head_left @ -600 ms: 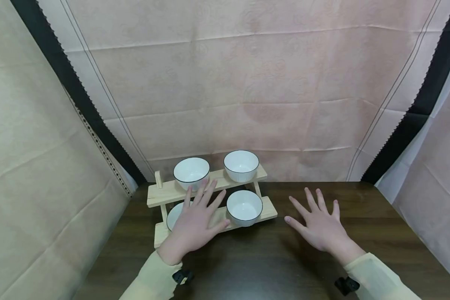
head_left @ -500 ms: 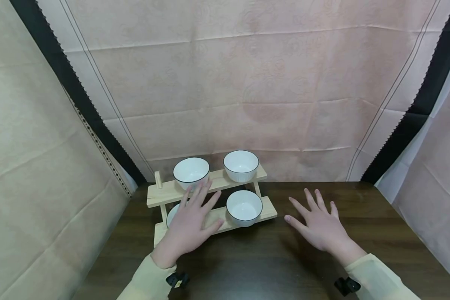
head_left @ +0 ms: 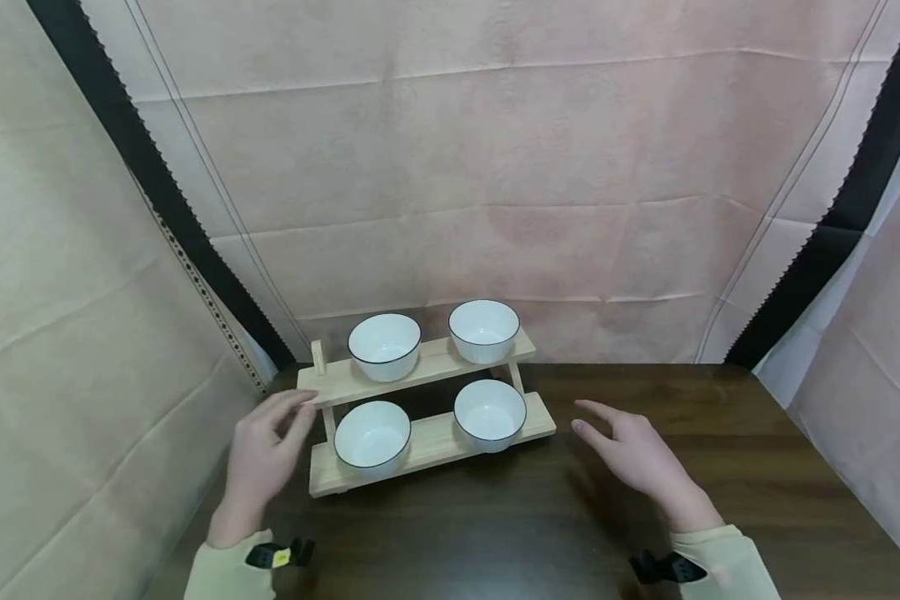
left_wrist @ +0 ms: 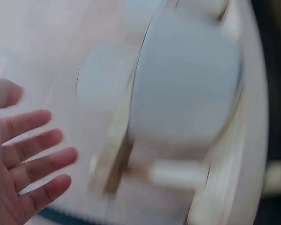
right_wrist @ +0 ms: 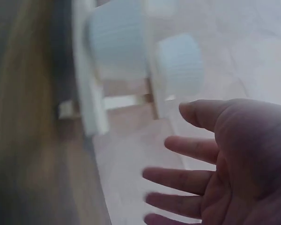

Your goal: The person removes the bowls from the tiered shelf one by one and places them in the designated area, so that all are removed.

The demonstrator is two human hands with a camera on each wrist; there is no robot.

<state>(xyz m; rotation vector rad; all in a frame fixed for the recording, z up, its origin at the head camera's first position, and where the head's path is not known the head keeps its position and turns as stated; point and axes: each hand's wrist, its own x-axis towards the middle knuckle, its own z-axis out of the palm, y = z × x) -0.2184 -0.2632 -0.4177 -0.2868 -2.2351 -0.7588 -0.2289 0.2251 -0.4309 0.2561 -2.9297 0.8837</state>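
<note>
Pale cloth backdrop [head_left: 495, 167] behind, dark tabletop [head_left: 495, 525] in front. Two-tier wooden rack [head_left: 435, 441] stands toward the tabletop's far left corner, angled, position same as half a second ago.

Main change: left hand [head_left: 261, 458]. Was over the lower tier's left part, now outside the rack's left end, fingertips at or just beside the upper tier's left corner; contact can't be confirmed from head view, left wrist view shows the fingers apart from the wood. Left grip released, nothing in it. Right hand [head_left: 637, 458] is above the tabletop's right half, well apart from the rack's right end; fingers less fanned in head view than before, little shift in place. Right grip also released, holding nothing.

Four white, dark-rimmed bowls, all upright, none shifted: upper left bowl [head_left: 385, 346] and upper right bowl [head_left: 483, 332] on the top tier, lower left bowl [head_left: 373, 437] near the bottom tier's left end, lower right bowl [head_left: 490, 414] near its right end. Lower left bowl was partly covered by the hand, now fully visible.

Reading: arrangement undisturbed, both hands off the bowls, left one nearest the rack itself. Smallest: black wristband [head_left: 262, 556] on the left wrist.
</note>
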